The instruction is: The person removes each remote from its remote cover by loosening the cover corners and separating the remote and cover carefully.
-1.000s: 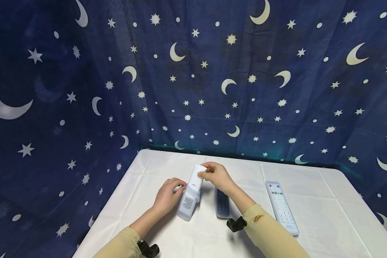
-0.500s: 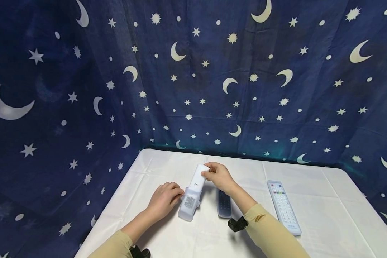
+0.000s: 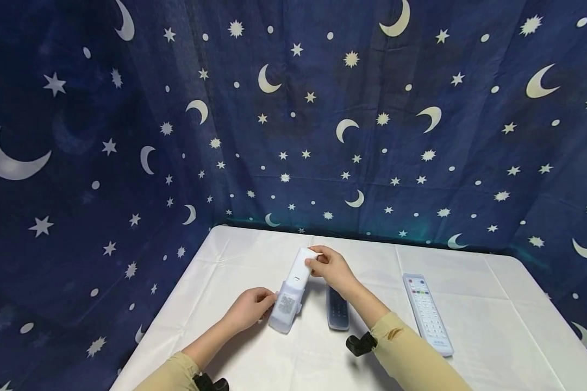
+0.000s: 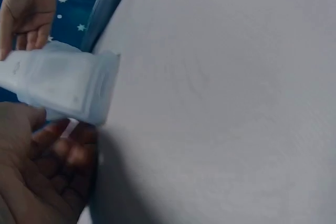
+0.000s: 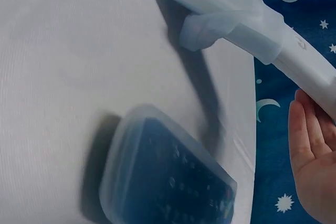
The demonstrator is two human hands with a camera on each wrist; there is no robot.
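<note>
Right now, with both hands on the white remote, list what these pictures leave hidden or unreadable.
- Lower half of the white remote: head view, covered by the cloudy sleeve.
- Left hand fingertips: head view, tucked behind the sleeve; left wrist view blurred.
- Dark remote top end: head view, behind the right hand; right wrist view cuts it at the bottom edge.
- Button labels on the remote at the right: too small.

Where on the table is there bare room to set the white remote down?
Bare cloth lies between the dark remote and the keypad remote, and right of the latter on the table. Crowded around both hands, left hand, right hand.
</note>
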